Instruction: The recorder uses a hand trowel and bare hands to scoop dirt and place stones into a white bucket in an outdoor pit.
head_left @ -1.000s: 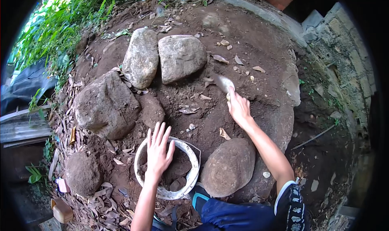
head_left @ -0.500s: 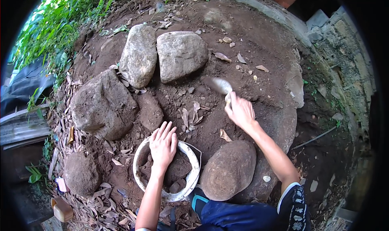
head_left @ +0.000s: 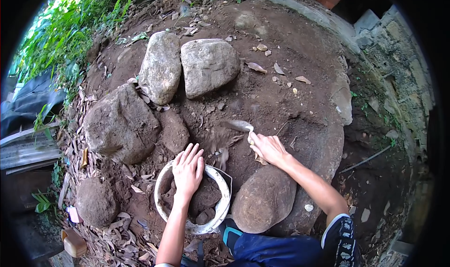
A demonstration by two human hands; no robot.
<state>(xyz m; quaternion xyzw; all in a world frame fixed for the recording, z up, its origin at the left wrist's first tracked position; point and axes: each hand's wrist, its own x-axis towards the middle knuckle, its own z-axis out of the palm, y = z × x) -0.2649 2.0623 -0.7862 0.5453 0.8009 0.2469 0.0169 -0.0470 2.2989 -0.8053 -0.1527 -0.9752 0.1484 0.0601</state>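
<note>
A trowel [head_left: 240, 125] with a pale metal blade is gripped by its handle in my right hand [head_left: 268, 148]. Its blade is blurred and lies low over loose soil and dry leaves, pointing left. My left hand [head_left: 188, 167] rests with fingers stretched out on the far rim of a round white bucket [head_left: 224, 185]. Dark soil [head_left: 206, 194] and clods partly fill that bucket. Close to its right side sits a large rounded stone [head_left: 265, 199], below my right forearm.
Several big stones form a curve beyond the bucket, among them an upright one [head_left: 160, 67], a blocky one [head_left: 209, 66] and a wide one [head_left: 122, 124]. A smaller stone [head_left: 97, 202] lies left. Old masonry [head_left: 398, 56] rises at the right; green plants [head_left: 61, 37] grow far left.
My right hand has brought the trowel nearer and to the left, down to the loose soil. Leaves there have been disturbed. My left hand stays on the bucket rim.
</note>
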